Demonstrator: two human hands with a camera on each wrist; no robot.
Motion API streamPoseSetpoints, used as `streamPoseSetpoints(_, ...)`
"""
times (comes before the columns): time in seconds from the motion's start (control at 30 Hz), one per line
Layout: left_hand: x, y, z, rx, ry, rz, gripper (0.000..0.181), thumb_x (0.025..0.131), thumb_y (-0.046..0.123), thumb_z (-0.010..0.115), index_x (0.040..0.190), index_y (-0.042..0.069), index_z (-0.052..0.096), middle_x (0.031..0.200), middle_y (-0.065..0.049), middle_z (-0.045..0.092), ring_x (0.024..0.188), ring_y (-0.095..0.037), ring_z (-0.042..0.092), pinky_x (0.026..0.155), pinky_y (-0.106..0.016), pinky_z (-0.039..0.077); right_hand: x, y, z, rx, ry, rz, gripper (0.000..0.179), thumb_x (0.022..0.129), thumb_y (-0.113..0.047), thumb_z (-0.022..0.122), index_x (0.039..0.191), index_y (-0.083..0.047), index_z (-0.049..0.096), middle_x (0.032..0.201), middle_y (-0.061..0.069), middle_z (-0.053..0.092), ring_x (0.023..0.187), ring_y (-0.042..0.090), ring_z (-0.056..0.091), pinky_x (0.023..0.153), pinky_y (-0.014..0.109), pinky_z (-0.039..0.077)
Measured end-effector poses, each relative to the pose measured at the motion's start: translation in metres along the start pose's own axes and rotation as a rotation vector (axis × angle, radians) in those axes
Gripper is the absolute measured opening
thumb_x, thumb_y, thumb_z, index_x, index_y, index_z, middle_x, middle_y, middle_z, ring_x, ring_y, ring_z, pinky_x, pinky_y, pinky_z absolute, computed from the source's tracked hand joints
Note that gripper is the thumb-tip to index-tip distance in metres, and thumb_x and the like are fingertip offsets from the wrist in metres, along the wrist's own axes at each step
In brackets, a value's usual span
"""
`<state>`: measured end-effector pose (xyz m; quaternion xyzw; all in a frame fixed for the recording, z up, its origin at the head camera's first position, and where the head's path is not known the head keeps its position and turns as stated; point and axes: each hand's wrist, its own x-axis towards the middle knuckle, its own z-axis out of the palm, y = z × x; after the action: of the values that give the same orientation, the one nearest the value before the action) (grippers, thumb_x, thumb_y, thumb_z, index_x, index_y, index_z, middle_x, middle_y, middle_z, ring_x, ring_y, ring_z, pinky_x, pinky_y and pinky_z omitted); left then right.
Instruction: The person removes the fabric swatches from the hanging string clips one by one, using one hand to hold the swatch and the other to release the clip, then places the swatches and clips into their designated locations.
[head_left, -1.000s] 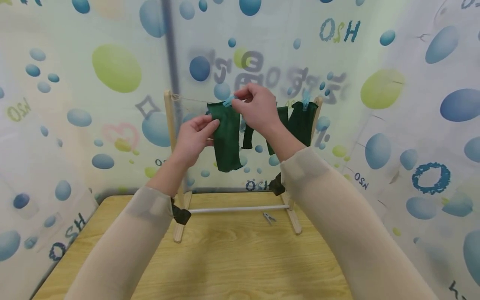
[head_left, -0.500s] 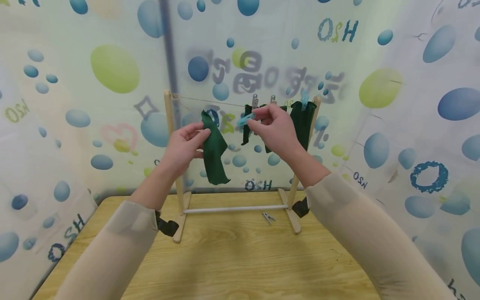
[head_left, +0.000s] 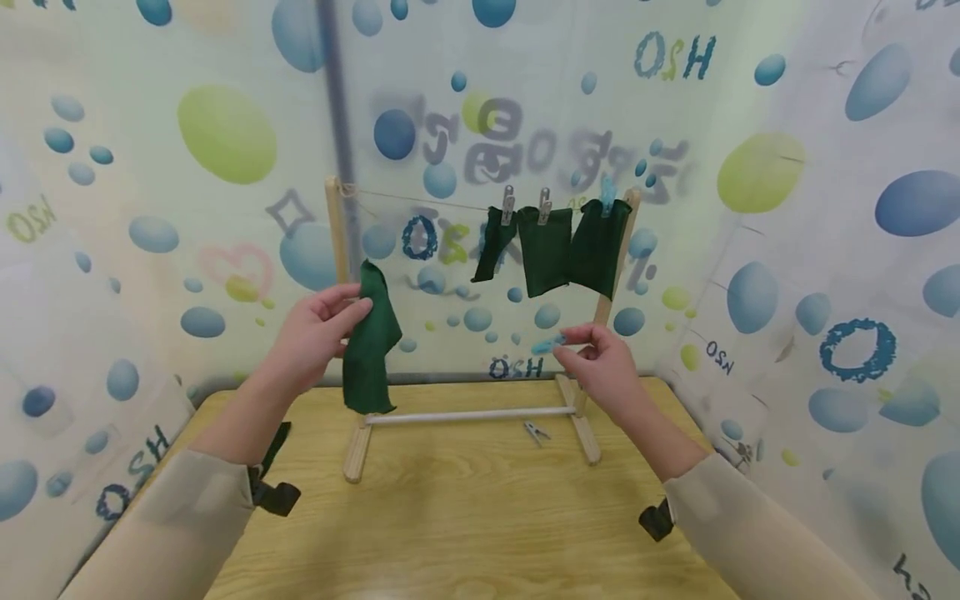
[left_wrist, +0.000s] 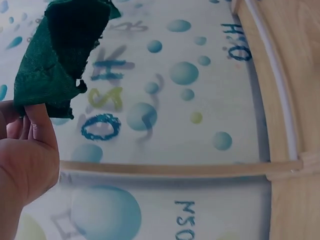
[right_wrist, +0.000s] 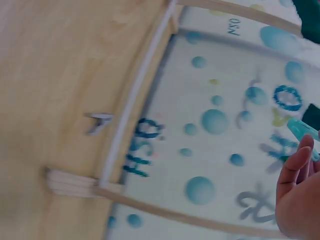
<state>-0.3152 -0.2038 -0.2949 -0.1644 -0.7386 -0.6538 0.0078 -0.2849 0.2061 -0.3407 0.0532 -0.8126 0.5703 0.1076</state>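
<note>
My left hand (head_left: 311,337) pinches a dark green piece of cloth (head_left: 369,354) near its upper left edge, in front of the left post. The cloth hangs down, partly folded over; the left wrist view shows the fingers at its edge. Between the thumb and fingers of my right hand (head_left: 609,371) is a light blue clothespin (head_left: 547,344), held low near the right post, apart from the string. In the right wrist view the clothespin (right_wrist: 302,130) points away from the fingertips.
A string (head_left: 427,199) runs between two wooden posts. Toward its right, three green cloths hang, one by a light blue clothespin (head_left: 608,197), the others by grey clothespins (head_left: 508,207). A loose grey clothespin (head_left: 536,432) lies on the table (head_left: 450,517), near the white bar (head_left: 472,415).
The clothespin in my right hand came off the string and moved down and right. My left hand drew the green cloth away from the string, down and left.
</note>
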Motion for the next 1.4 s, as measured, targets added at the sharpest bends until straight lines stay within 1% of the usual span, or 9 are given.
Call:
streamPoseSetpoints(0.23,-0.023,-0.032,-0.024,0.072,0.004,-0.08,0.064,0.116,0.034,0.058,0.166,-0.002,0.041,0.108,0.025,0.075,0.094,0.0,0.077,0.08,-0.026,0.066,-0.031,0.063,0.002,0.027,0.022,0.122,0.033,0.103,-0.016,0.077,0.131,-0.001,0.066,0.12,0.007,0.07,0.072,0.01,0.065,0.057,0.022,0.047)
streamPoseSetpoints(0.47,-0.043,-0.069,-0.042,0.16,0.035,-0.146,0.068,0.116,0.038,0.056,0.168,-0.003,0.038,0.126,0.019,0.068,0.101,0.008,0.071,0.088,-0.018,0.062,-0.053,0.103,0.004,0.034,0.023,0.209,0.031,0.103,-0.015,0.076,0.13,-0.002,0.066,0.128,0.015,0.069,0.074,0.012,0.066,0.057,0.023,0.049)
streamPoseSetpoints(0.6,-0.053,-0.09,-0.054,0.183,0.054,-0.176,0.066,0.117,0.037,0.055,0.165,-0.005,0.042,0.119,0.022,0.07,0.099,0.005,0.072,0.087,-0.019,0.063,-0.061,0.12,0.009,0.03,0.016,0.237,0.032,0.102,-0.014,0.077,0.13,-0.002,0.066,0.13,0.017,0.069,0.075,0.014,0.065,0.057,0.023,0.049)
streamPoseSetpoints(0.67,-0.058,-0.101,-0.06,0.209,0.062,-0.199,0.065,0.117,0.038,0.054,0.164,-0.005,0.044,0.121,0.016,0.072,0.097,0.004,0.072,0.086,-0.02,0.063,-0.065,0.128,0.013,0.016,0.011,0.251,0.032,0.102,-0.014,0.078,0.129,-0.002,0.067,0.127,0.015,0.07,0.077,0.014,0.065,0.057,0.022,0.048)
streamPoseSetpoints(0.73,-0.062,-0.111,-0.067,0.258,0.066,-0.221,0.063,0.118,0.038,0.053,0.163,-0.005,0.046,0.131,0.003,0.073,0.098,0.004,0.07,0.085,-0.02,0.062,-0.068,0.136,0.017,-0.001,0.003,0.263,0.031,0.101,-0.014,0.079,0.128,-0.002,0.069,0.121,0.013,0.071,0.078,0.015,0.065,0.057,0.022,0.048)
streamPoseSetpoints(0.87,-0.071,-0.129,-0.078,0.31,0.043,-0.251,0.06,0.119,0.036,0.05,0.159,-0.007,0.049,0.135,-0.011,0.073,0.096,0.0,0.072,0.083,-0.023,0.063,-0.072,0.148,0.026,-0.077,-0.005,0.289,0.032,0.101,-0.014,0.078,0.128,0.001,0.069,0.114,0.011,0.072,0.08,0.017,0.067,0.059,0.023,0.05)
streamPoseSetpoints(0.97,-0.076,-0.139,-0.084,0.33,0.014,-0.275,0.058,0.119,0.035,0.049,0.157,-0.01,0.05,0.127,-0.009,0.077,0.093,-0.006,0.073,0.081,-0.027,0.064,-0.073,0.153,0.031,-0.106,-0.004,0.294,0.033,0.1,-0.01,0.078,0.128,0.005,0.069,0.113,0.015,0.072,0.083,0.017,0.069,0.064,0.024,0.055)
streamPoseSetpoints(1.17,-0.08,-0.16,-0.088,0.424,-0.02,-0.325,0.057,0.12,0.033,0.048,0.157,-0.01,0.05,0.144,-0.025,0.068,0.102,-0.003,0.069,0.084,-0.024,0.061,-0.073,0.162,0.036,-0.165,-0.008,0.292,0.031,0.096,-0.007,0.079,0.122,0.007,0.069,0.109,0.017,0.074,0.087,0.016,0.068,0.07,0.025,0.057)
streamPoseSetpoints(1.4,-0.079,-0.177,-0.089,0.352,-0.059,-0.378,0.054,0.12,0.031,0.049,0.157,-0.008,0.049,0.143,-0.023,0.068,0.105,-0.009,0.07,0.082,-0.032,0.064,-0.069,0.162,0.041,-0.265,-0.091,0.326,0.028,0.095,-0.009,0.08,0.119,0.004,0.071,0.105,0.013,0.074,0.089,0.019,0.068,0.073,0.03,0.058)
